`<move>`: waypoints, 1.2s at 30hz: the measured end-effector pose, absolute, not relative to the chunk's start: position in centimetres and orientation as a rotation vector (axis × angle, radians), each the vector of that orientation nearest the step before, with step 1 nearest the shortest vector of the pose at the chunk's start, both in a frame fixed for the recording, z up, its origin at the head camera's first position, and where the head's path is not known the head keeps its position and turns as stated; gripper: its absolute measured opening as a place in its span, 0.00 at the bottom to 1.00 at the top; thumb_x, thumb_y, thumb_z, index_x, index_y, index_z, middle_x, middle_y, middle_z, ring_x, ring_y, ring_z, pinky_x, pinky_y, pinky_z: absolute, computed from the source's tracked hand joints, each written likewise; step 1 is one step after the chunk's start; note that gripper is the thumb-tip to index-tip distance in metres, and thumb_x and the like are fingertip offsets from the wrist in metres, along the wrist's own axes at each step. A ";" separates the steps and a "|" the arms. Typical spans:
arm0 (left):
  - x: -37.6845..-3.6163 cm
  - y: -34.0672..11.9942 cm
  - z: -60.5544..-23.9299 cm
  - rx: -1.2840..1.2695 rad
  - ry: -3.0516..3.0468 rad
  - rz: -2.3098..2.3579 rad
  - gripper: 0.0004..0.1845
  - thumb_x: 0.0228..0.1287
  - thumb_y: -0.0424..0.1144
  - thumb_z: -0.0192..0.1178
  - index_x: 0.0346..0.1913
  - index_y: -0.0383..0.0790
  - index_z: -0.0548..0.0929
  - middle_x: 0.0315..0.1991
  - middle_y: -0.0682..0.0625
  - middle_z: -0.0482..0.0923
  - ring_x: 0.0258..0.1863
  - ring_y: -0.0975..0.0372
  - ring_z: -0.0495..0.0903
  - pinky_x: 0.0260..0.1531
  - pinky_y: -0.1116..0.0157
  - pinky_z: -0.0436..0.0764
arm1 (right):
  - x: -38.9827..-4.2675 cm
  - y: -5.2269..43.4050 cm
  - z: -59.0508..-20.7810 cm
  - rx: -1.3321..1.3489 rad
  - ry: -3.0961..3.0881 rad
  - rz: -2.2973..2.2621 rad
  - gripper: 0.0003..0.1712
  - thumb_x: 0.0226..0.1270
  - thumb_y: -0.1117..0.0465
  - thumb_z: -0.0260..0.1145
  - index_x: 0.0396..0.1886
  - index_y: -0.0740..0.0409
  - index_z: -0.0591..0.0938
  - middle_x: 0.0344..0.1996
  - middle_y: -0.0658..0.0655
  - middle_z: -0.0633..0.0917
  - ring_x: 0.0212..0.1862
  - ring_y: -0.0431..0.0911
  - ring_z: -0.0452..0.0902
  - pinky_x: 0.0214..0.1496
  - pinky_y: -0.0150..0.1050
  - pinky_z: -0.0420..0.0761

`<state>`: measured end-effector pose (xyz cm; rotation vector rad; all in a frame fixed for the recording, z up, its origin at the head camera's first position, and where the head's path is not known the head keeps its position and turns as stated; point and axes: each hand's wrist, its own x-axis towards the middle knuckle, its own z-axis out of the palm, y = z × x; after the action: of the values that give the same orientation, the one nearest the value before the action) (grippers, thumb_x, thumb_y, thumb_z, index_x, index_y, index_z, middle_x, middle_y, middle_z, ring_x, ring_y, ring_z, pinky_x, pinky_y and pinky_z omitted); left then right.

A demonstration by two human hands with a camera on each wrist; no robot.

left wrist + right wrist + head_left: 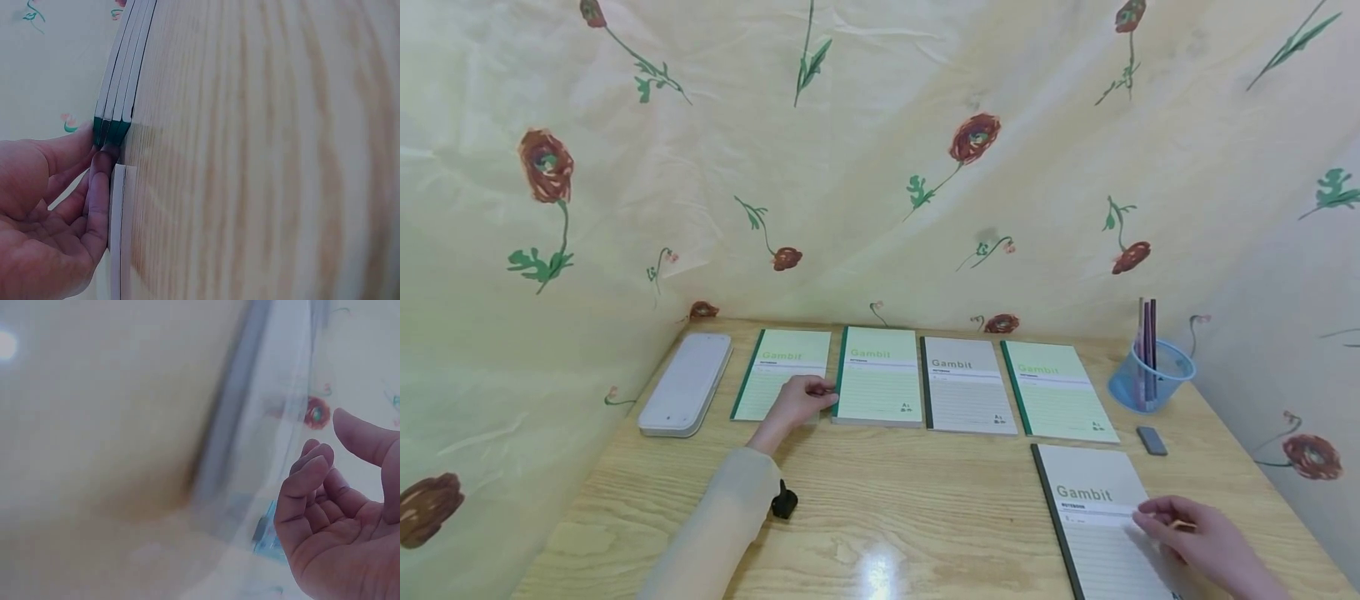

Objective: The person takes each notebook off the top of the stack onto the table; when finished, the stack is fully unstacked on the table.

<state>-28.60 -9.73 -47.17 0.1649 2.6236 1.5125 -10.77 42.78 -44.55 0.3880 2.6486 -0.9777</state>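
Observation:
In the head view my left hand (801, 400) reaches over the leftmost green-spined notebook (797, 344). Its fingertips touch the spine edge of the neighbouring green-spined notebook stack (880, 383). Seen from the left wrist, several notebooks (122, 69) lie one on another there, thumb and fingertips right at their green spine corner. At the front right, my right hand (1198, 533) hovers over the right edge of a black-spined notebook (1093, 492). Loosely bent fingers (306, 481) stand apart from the thumb in the right wrist view, with nothing between them.
Along the back lie a black-spined notebook (966, 392) and another green-spined one (1060, 396). A white pencil case (687, 383) is at the left. A blue pen cup (1127, 387) with pencils and a small grey eraser-like block (1152, 441) are at the right. Floral cloth (850, 167) hangs behind.

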 end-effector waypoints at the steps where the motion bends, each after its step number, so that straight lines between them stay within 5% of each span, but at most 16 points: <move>1: -28.6 -9.8 -47.2 0.172 2.627 1.514 0.12 0.66 0.33 0.66 0.50 0.30 0.85 0.41 0.45 0.85 0.43 0.55 0.81 0.47 0.56 0.79 | -11.3 42.2 -44.3 0.375 2.657 -0.999 0.34 0.69 0.47 0.67 0.53 0.76 0.77 0.34 0.52 0.81 0.36 0.47 0.73 0.32 0.37 0.76; 5: -28.6 -9.8 -47.2 0.170 2.625 1.517 0.13 0.66 0.33 0.66 0.50 0.30 0.85 0.41 0.45 0.85 0.44 0.55 0.81 0.48 0.56 0.79 | -13.2 40.1 -43.6 0.285 2.699 -1.078 0.25 0.72 0.52 0.65 0.52 0.72 0.79 0.32 0.52 0.82 0.31 0.45 0.73 0.29 0.36 0.76; 17: -28.5 -9.9 -47.4 0.173 2.638 1.505 0.13 0.66 0.34 0.66 0.50 0.30 0.85 0.42 0.44 0.85 0.44 0.55 0.81 0.49 0.56 0.79 | -19.0 33.2 -42.0 0.023 2.731 -1.200 0.22 0.71 0.52 0.66 0.51 0.69 0.80 0.32 0.59 0.81 0.29 0.48 0.76 0.29 0.38 0.78; 36: -28.6 -9.8 -47.4 0.165 2.625 1.506 0.13 0.67 0.34 0.65 0.50 0.30 0.85 0.42 0.45 0.85 0.43 0.56 0.81 0.49 0.56 0.79 | -27.6 23.7 -42.7 0.040 2.711 -1.326 0.22 0.71 0.51 0.66 0.50 0.66 0.82 0.36 0.62 0.85 0.31 0.46 0.81 0.33 0.40 0.80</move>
<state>-28.58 -9.78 -47.38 0.1647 2.6252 1.5057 -27.59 23.70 -42.71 0.0396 2.7111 -1.3259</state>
